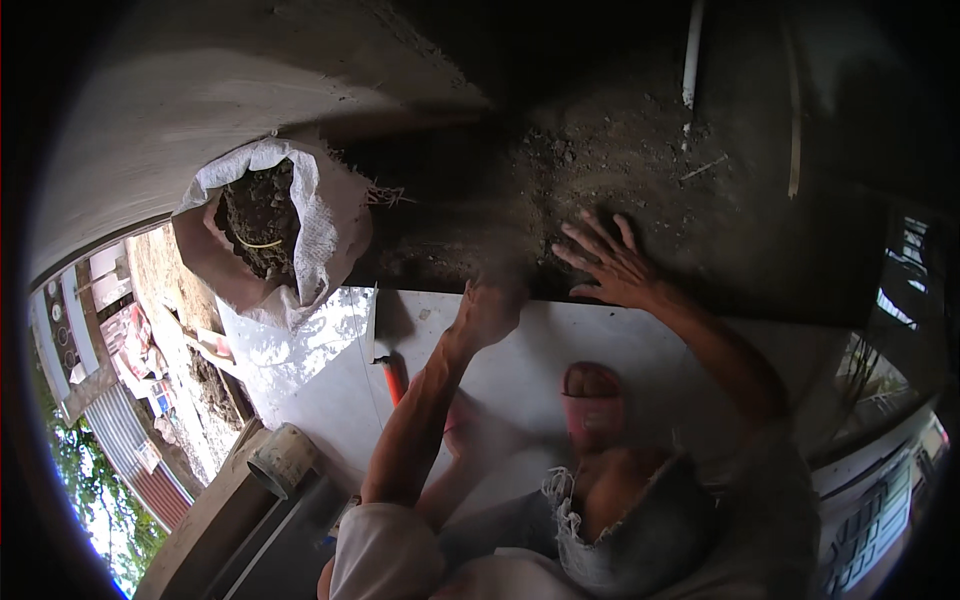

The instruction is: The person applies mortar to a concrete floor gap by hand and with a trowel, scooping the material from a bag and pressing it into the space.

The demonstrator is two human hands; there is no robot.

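My right hand (618,266) rests on the dark, dirt-covered surface (740,262), its fingers spread and nothing in them. Loose soil and small crumbs (570,160) lie just beyond its fingertips. To its left, my left hand (492,306) is over the border between the dark ground and the pale floor (545,335). Motion smears its fingers, so I cannot make out whether they hold anything. Farther left stands a white woven sack (335,215) with a rolled-down rim, holding dark clumpy soil (262,215). Near my left forearm lies a tool with an orange-red handle (392,378).
A white pipe (691,60) and a thin stick (795,120) are at the far right. My feet wear red slippers (594,405) on the pale floor. A stained can-like container (283,460) is at the lower left, beside a ledge. A wall (150,130) rises behind the sack.
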